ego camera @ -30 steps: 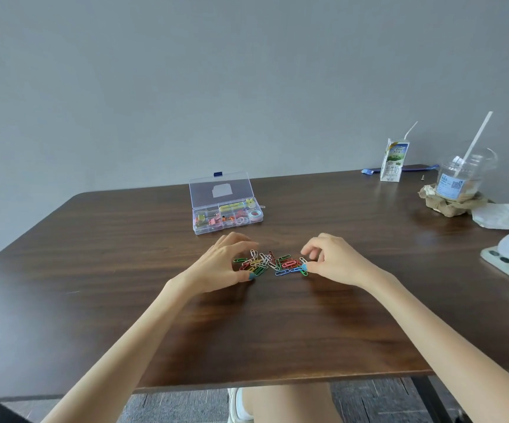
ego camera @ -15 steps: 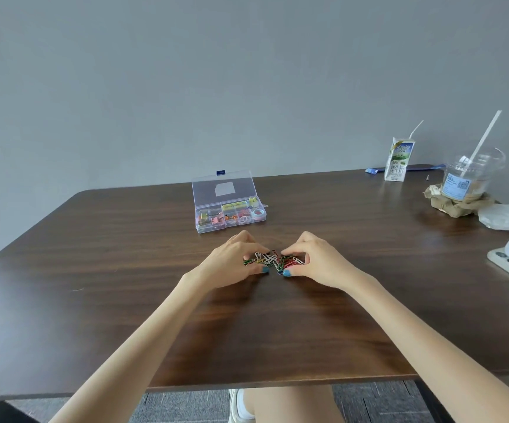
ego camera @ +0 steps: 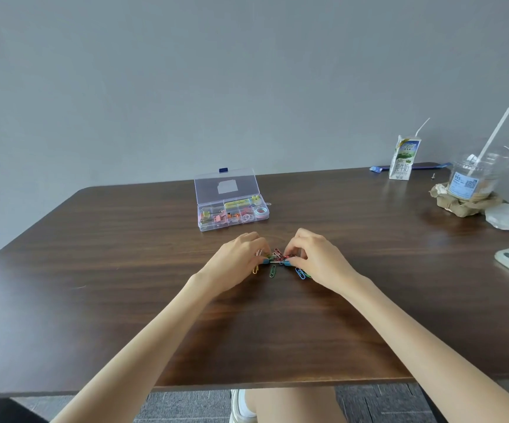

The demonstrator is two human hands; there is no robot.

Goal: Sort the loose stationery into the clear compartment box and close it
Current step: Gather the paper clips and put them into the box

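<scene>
Between your two hands, near the middle of the table (ego camera: pixel 125 270), sits the heap of paper clips (ego camera: pixel 277 257). Your left hand (ego camera: pixel 236 261) curls round it from one side and your right hand (ego camera: pixel 319 261) from the other, thumbs and fingertips pressing in on the heap, so both hands are closed on the clips rather than spread flat. How many clips each hand really has hold of is hidden by your fingers. The relation that matters now is where the box (ego camera: pixel 232 226) lies from this grip: straight ahead and a little to your left, well apart from the heap, its long side running across your view and its lid (ego camera: pixel 225 186) standing open at the far edge. Your left hand is the nearer of the two, so the carry looks shortest if you lift forward and slightly leftward and come in over the near wall. Three clips lie outside the grip on your side of the heap: a yellow clip (ego camera: pixel 255 270) by your left thumb, a green clip (ego camera: pixel 273 271) between the hands, and a blue clip (ego camera: pixel 300 273) under your right thumb. They probably need a second pass. Several compartments already hold small coloured items, and you cannot tell from here which one is free.
</scene>
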